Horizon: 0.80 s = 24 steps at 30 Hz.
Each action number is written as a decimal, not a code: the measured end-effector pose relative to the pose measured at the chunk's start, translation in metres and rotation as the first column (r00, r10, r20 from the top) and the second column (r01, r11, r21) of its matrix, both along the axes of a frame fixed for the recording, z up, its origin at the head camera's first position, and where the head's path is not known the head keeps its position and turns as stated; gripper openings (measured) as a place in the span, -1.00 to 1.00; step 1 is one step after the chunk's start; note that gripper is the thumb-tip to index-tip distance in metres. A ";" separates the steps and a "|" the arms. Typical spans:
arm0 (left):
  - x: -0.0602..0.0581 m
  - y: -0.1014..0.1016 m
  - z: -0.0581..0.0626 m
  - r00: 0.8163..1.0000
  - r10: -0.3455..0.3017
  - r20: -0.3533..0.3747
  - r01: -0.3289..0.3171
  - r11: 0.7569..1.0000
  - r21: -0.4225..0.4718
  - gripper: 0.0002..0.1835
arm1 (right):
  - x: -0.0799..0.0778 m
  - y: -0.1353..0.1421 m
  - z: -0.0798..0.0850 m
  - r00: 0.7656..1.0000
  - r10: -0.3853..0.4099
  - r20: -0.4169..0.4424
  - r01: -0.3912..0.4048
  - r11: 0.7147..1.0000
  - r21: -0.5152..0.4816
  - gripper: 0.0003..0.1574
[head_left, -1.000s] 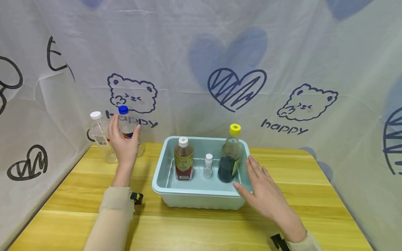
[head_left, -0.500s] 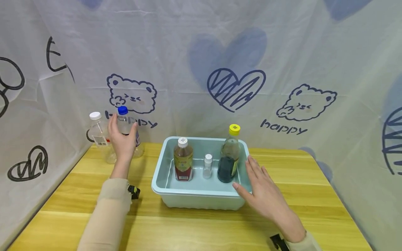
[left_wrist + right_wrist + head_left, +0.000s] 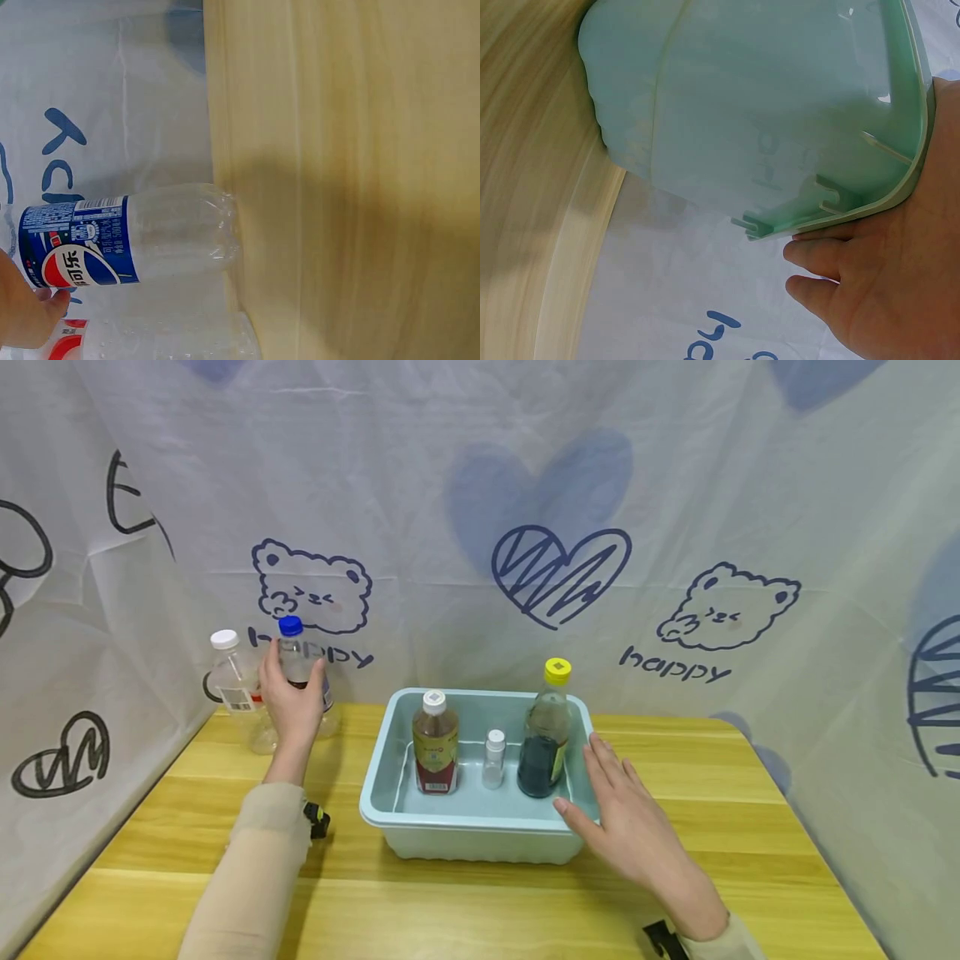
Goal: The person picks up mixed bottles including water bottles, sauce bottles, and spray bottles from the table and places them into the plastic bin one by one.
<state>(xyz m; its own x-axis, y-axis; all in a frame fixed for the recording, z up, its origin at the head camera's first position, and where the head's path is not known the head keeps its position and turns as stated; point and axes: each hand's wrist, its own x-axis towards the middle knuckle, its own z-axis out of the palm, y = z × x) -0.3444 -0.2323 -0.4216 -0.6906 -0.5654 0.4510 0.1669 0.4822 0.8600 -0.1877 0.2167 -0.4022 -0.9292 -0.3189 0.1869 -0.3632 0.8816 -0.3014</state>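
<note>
My left hand (image 3: 295, 708) reaches round a clear plastic cola bottle (image 3: 82, 240) with a blue label and blue cap. Its fingers and thumb lie on either side of the bottle at the label, which stands upright at the back left of the table. My right hand (image 3: 637, 831) rests with straight fingers against the right rim of a pale blue plastic tub (image 3: 480, 843). Inside the tub stand a brown-red bottle (image 3: 436, 747) with a white cap, a small clear bottle (image 3: 492, 762), and a dark sauce bottle (image 3: 543, 752) with a yellow cap.
Left of the cola bottle stands a second clear bottle (image 3: 234, 681) with a white cap, partly behind my left hand. A wooden table (image 3: 450, 910) carries everything. A pale printed cloth (image 3: 420, 477) hangs close behind the table and along its sides.
My left thumb has come in toward the cola bottle, and the hand has closed round it. The right hand stays at the tub's rim.
</note>
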 end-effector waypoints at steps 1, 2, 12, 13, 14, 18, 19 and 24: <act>0.000 0.000 -0.001 1.000 0.002 -0.001 -0.002 1.000 0.001 -0.18 | 0.000 0.000 0.000 1.000 0.001 0.000 -0.001 1.000 -0.001 0.18; 0.000 -0.001 -0.001 1.000 0.005 -0.004 -0.005 1.000 0.000 -0.18 | 0.000 0.000 0.000 1.000 0.001 -0.001 -0.001 1.000 -0.001 0.17; -0.001 -0.003 -0.004 0.999 -0.009 -0.036 0.009 1.000 0.004 -0.20 | 0.002 0.000 -0.001 0.999 0.012 -0.041 -0.012 1.000 -0.007 0.14; 0.000 -0.004 -0.004 0.999 -0.011 -0.039 0.011 1.000 0.003 -0.21 | 0.002 0.000 -0.001 0.999 0.012 -0.043 -0.012 1.000 -0.007 0.14; 0.001 -0.004 -0.004 0.999 -0.011 -0.041 0.011 1.000 0.003 -0.21 | 0.002 0.000 -0.001 0.999 0.012 -0.039 -0.012 1.000 -0.007 0.15; 0.005 -0.005 -0.002 0.999 -0.026 -0.039 0.026 0.999 0.018 -0.21 | 0.002 0.000 -0.001 0.999 0.012 -0.038 -0.012 1.000 -0.006 0.15; 0.006 -0.005 -0.002 0.999 -0.029 -0.038 0.030 0.999 0.025 -0.21 | 0.002 0.000 -0.001 0.999 0.010 -0.033 -0.010 1.000 -0.005 0.15; 0.013 -0.003 0.002 0.998 -0.040 -0.046 0.042 0.998 0.053 -0.21 | 0.002 0.000 0.000 1.000 0.006 -0.025 -0.006 1.000 -0.003 0.15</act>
<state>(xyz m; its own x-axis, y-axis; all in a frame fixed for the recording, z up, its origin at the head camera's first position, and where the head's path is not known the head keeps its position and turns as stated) -0.3311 -0.2357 -0.4199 -0.6932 -0.5613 0.4521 0.2247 0.4277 0.8756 -0.1859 0.2163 -0.4027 -0.9221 -0.3242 0.2111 -0.3762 0.8785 -0.2944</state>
